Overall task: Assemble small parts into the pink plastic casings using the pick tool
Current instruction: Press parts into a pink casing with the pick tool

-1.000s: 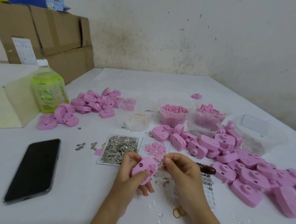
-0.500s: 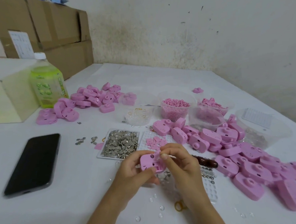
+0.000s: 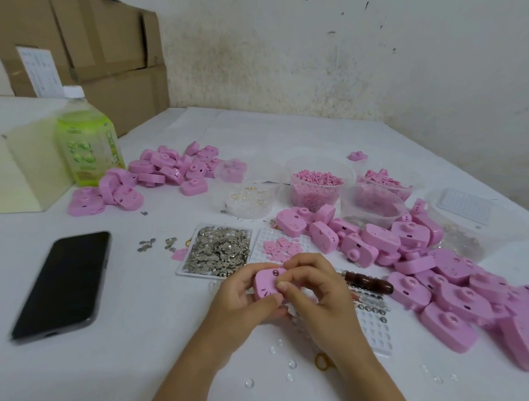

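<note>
**Both hands on one casing**

Head view: the left hand gripped a pink casing just above the counter, while the right hand pinched its face with curled fingertips. The pick tool lay just beside the right hand.

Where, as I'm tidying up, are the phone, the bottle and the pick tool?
phone (image 3: 62, 284), head view, middle of screen.
bottle (image 3: 88, 146), head view, green label.
pick tool (image 3: 369, 282), head view, wooden handle.
</note>
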